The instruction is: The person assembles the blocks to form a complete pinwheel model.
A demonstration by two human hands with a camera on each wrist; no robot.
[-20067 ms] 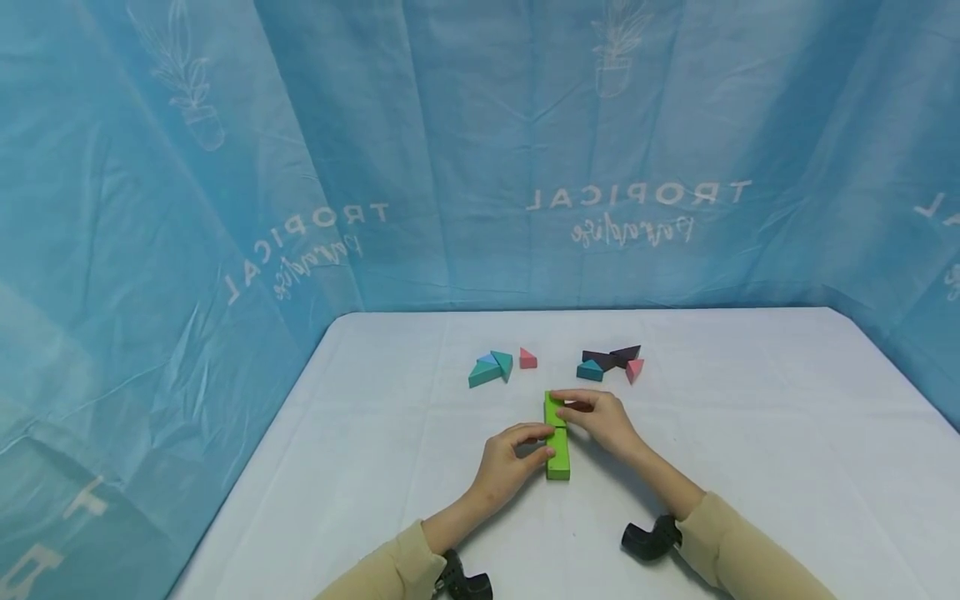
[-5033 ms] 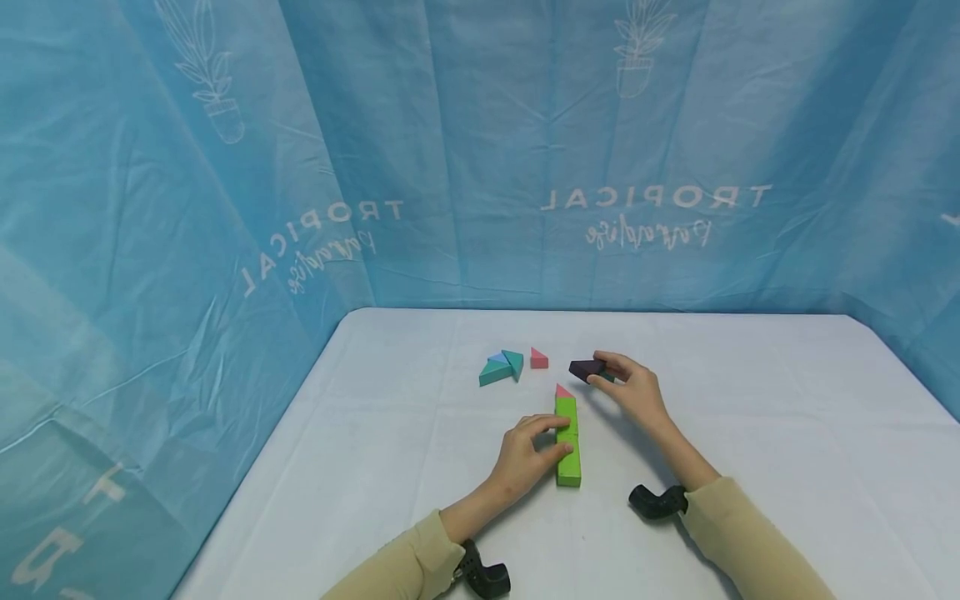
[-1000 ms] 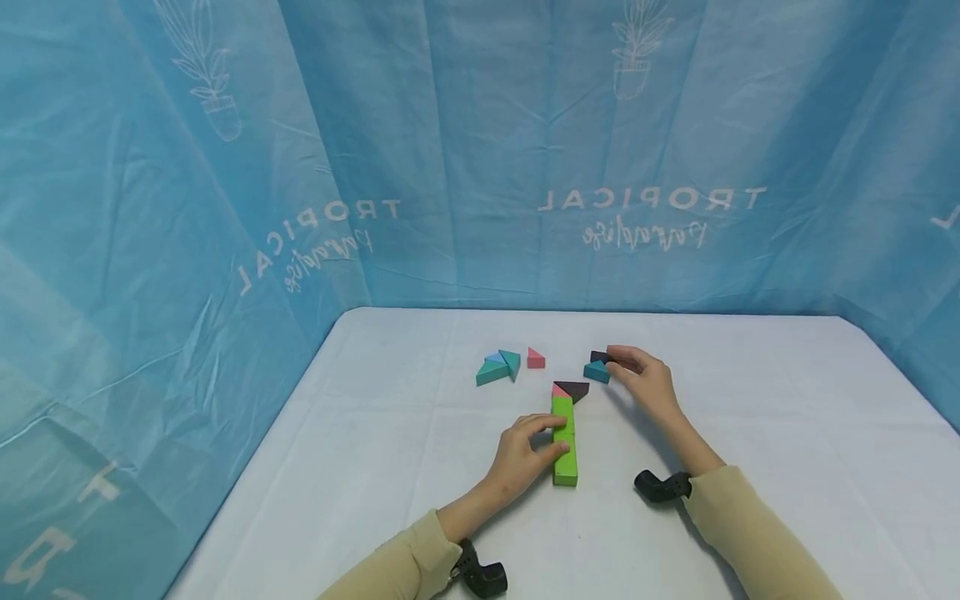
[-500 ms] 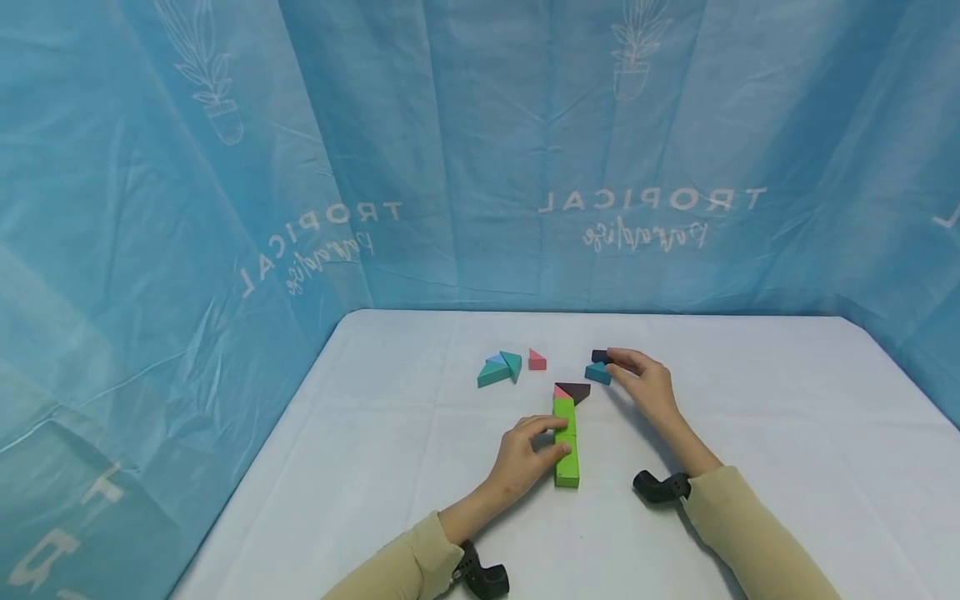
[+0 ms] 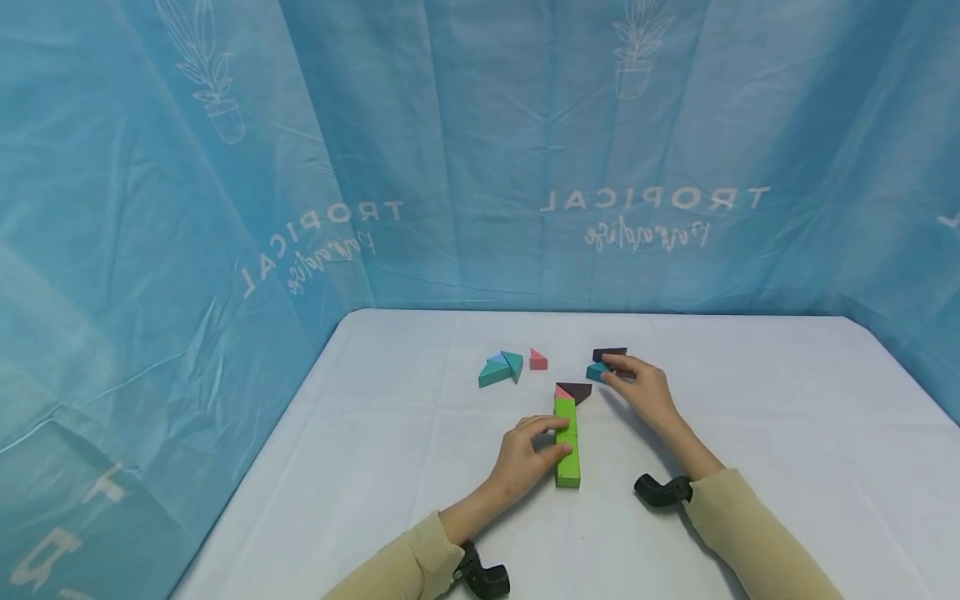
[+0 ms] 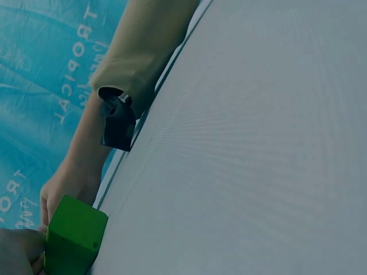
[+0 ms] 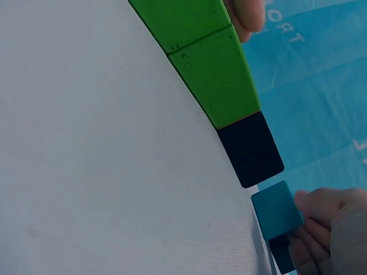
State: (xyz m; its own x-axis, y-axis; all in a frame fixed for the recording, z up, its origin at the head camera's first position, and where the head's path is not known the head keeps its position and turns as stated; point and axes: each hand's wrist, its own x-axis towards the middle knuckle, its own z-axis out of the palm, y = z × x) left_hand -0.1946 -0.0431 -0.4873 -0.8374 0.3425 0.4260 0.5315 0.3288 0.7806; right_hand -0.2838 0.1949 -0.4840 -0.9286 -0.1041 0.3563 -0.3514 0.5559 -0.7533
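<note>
Pinching the blue-teal block (image 5: 596,372), my right hand (image 5: 643,390) has thumb and forefinger drawn close, only the block between them. I take it low on its right side, probably because the second dark block (image 5: 609,353) lies just beyond it and leaves little room on the far side. The wrist view there is dim, so I can't say whether the piece has left the cloth or whether a fingertip also brushes that dark neighbour.

My left hand (image 5: 517,457) grips nothing outright: thumb and forefinger are spread in a loose curve, their tips against the left of the row, thumb on the near green block (image 5: 567,468), forefinger on the far green block (image 5: 565,407). I judge the wide spacing is there to steady both at once, one contact on each side of the seam, so neither slips out of line.

At the row's far end sits the pink triangle (image 5: 561,392), with the dark triangle (image 5: 577,390) on its right; their slanted sides face each other, seemingly paired so the two slopes fit, the dark tip reaching out to the right.

Farther left on the table (image 5: 360,450), the pink wedge (image 5: 538,362) stands alone, and left of it the larger teal wedge (image 5: 494,375), the smaller teal wedge (image 5: 513,364) and the pale-blue wedge (image 5: 496,358) cluster together, apart from either hand.
</note>
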